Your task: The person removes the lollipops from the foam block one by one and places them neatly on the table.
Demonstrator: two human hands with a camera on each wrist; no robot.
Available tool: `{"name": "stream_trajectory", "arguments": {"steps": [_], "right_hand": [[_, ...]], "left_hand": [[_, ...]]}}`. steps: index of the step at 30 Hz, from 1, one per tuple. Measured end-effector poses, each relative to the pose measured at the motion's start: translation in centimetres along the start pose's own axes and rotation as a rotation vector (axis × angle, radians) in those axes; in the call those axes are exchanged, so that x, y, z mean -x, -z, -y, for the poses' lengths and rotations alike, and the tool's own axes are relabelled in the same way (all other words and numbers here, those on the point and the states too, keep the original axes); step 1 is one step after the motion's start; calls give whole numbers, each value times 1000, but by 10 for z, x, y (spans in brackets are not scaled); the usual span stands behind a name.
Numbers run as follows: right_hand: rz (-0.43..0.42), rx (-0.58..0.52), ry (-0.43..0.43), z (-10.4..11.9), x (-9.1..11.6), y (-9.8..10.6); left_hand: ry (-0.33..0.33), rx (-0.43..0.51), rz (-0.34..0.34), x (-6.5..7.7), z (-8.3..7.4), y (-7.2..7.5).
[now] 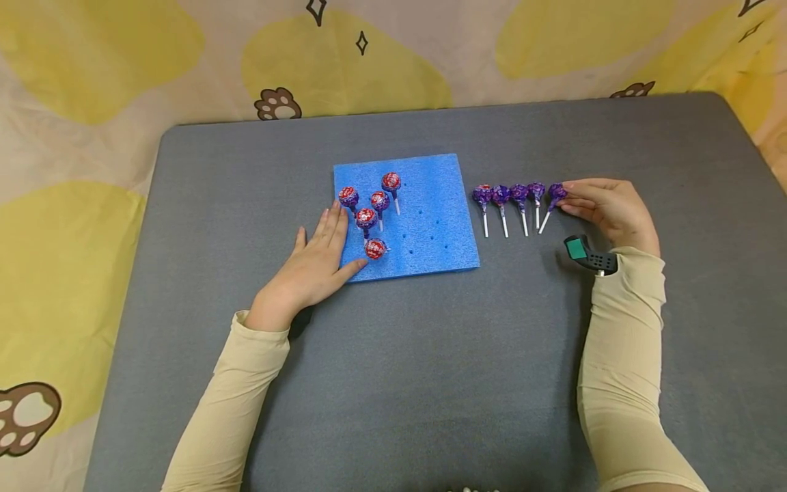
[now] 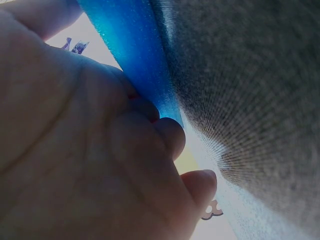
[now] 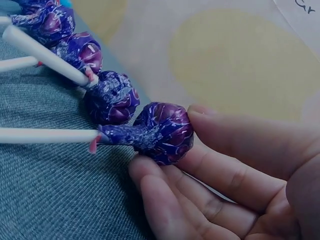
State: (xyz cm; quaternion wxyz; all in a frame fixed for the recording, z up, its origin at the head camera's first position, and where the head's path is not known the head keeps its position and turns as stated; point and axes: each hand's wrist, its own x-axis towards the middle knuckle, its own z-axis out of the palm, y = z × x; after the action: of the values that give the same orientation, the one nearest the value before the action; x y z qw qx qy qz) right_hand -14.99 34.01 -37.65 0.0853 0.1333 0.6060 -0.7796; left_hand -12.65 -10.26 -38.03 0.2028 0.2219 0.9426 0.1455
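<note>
A blue foam board (image 1: 439, 205) lies on the table with several lollipops (image 1: 380, 201) standing in its left part. My left hand (image 1: 313, 266) rests against the board's left edge, fingers extended and thumb near the front lollipop (image 1: 376, 249); the left wrist view shows the fingertips touching the foam's side. To the board's right, several purple-wrapped lollipops (image 1: 519, 193) lie in a row, white sticks toward me. My right hand (image 1: 609, 208) is at the row's right end, holding the last lollipop (image 3: 167, 132) by its wrapped head between its fingers. Its stick (image 3: 47, 135) points away from the hand.
Small holes (image 1: 432, 238) dot the right part of the board. A grey table (image 1: 430, 383) carries everything. Behind it hangs a yellow and cream cloth (image 1: 399, 61). A dark wrist device with a green square (image 1: 578, 249) sits at my right wrist.
</note>
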Motion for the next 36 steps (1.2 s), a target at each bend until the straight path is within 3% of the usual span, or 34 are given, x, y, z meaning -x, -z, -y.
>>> {"name": "stream_trajectory", "arguments": {"steps": [15,28,36], "right_hand": [[-54,21,25,-2,-2,-2],[-157,153,8,-1,0,-7],[-189,158,74,-4,-5,-12]], "left_hand": [[2,-6,2,-1,0,0],[4,-8,0,-1,0,0],[2,-11,-3,-1,0,0]]}}
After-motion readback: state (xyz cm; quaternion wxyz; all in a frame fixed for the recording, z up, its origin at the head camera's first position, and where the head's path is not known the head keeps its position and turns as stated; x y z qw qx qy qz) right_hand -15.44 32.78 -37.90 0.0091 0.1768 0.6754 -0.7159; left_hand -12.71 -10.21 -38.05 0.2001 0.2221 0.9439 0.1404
